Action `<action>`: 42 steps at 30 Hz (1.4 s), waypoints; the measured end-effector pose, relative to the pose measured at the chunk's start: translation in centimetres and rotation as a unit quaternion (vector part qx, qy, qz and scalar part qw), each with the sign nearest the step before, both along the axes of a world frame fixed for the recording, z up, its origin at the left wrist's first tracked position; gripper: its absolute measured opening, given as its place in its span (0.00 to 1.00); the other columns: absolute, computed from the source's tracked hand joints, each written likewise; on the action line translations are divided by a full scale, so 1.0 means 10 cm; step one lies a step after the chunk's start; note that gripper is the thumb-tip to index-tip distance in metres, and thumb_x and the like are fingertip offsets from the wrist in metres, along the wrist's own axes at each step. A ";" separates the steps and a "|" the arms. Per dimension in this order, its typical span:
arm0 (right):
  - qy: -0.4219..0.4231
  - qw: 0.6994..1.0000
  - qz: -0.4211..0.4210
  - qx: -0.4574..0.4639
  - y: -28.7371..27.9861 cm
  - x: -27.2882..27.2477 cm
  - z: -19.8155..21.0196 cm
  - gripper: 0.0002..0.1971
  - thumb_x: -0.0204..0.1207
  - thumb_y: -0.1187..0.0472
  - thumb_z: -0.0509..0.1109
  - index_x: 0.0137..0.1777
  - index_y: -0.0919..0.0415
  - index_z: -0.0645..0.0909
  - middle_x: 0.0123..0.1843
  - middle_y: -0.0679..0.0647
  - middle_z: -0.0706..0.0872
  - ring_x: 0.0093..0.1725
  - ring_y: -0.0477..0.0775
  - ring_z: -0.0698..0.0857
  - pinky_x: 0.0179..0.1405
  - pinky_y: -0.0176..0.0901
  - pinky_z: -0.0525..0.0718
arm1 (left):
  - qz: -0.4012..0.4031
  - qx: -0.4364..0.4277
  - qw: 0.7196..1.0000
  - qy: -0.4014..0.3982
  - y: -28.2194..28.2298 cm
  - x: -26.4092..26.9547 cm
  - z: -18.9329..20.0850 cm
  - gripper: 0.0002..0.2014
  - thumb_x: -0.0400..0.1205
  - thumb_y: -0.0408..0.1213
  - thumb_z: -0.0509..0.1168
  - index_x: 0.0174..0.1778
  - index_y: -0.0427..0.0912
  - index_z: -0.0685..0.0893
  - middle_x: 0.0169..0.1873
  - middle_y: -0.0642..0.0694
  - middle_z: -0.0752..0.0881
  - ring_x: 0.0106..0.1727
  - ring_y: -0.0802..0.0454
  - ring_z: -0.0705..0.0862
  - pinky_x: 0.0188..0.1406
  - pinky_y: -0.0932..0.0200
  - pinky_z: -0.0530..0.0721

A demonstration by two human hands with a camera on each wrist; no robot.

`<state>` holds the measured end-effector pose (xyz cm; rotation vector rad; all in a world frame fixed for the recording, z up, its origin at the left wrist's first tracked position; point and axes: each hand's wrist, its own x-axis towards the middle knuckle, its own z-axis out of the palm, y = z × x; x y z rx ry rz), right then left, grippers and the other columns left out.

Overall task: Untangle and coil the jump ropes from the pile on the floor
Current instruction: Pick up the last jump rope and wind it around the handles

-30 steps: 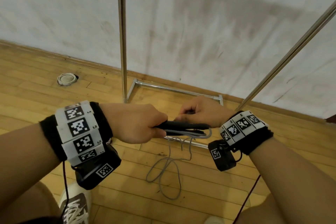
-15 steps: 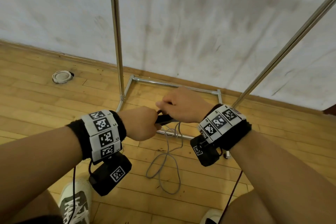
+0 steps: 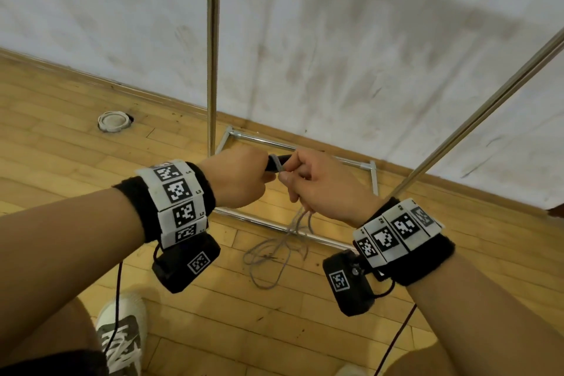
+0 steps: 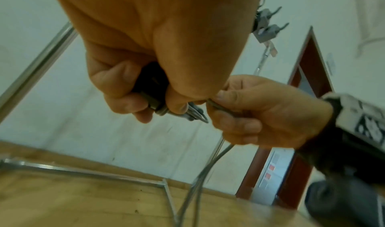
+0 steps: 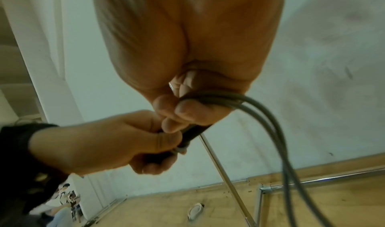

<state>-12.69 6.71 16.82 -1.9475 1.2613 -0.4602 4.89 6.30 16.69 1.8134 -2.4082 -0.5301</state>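
Grey jump rope cord point(image 3: 276, 249) hangs from my fists down to loose loops on the wooden floor point(image 3: 61, 143). My left hand point(image 3: 241, 178) is wrapped around the black handles point(image 3: 279, 160); my right hand point(image 3: 323, 185) pinches the cord strands beside them.

The left hand point(image 3: 241, 180) hides most of the black handles point(image 3: 279, 159). The grey rope point(image 5: 277, 131) runs out past the bottom edge in the right wrist view. People point(image 5: 64, 196) in the far corner are too small to make out.
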 end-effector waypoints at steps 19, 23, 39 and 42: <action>-0.193 0.981 -0.021 0.006 0.13 -0.19 -0.16 0.09 0.80 0.70 0.70 0.43 0.55 0.87 0.32 0.51 0.88 0.26 0.45 0.78 0.27 0.32 0.76 | -0.093 0.106 0.964 0.225 0.09 0.11 0.28 0.08 0.89 0.39 0.57 0.48 0.52 0.79 0.34 0.53 0.83 0.29 0.64 0.79 0.30 0.68 0.80; -0.171 0.985 0.020 0.022 0.11 -0.24 -0.18 0.18 0.78 0.75 0.68 0.47 0.48 0.88 0.38 0.47 0.91 0.35 0.44 0.86 0.37 0.33 0.82 | -0.100 0.120 0.960 0.233 0.12 0.11 0.30 0.07 0.89 0.38 0.57 0.51 0.44 0.80 0.35 0.50 0.84 0.31 0.59 0.80 0.33 0.63 0.82; 0.143 0.978 0.114 0.096 -0.06 -0.40 -0.38 0.12 0.84 0.61 0.64 0.63 0.59 0.83 0.47 0.44 0.86 0.40 0.37 0.81 0.39 0.23 0.76 | -0.208 0.262 0.935 0.116 0.37 0.07 0.34 0.09 0.88 0.42 0.59 0.45 0.44 0.79 0.32 0.47 0.81 0.31 0.58 0.77 0.32 0.63 0.78; 0.199 0.965 0.169 -0.020 -0.09 -0.37 -0.33 0.07 0.82 0.59 0.68 0.43 0.49 0.81 0.33 0.41 0.81 0.33 0.41 0.80 0.35 0.39 0.74 | -0.209 0.273 0.937 0.060 0.40 0.03 0.24 0.11 0.87 0.45 0.59 0.48 0.42 0.79 0.37 0.44 0.83 0.34 0.53 0.78 0.37 0.55 0.80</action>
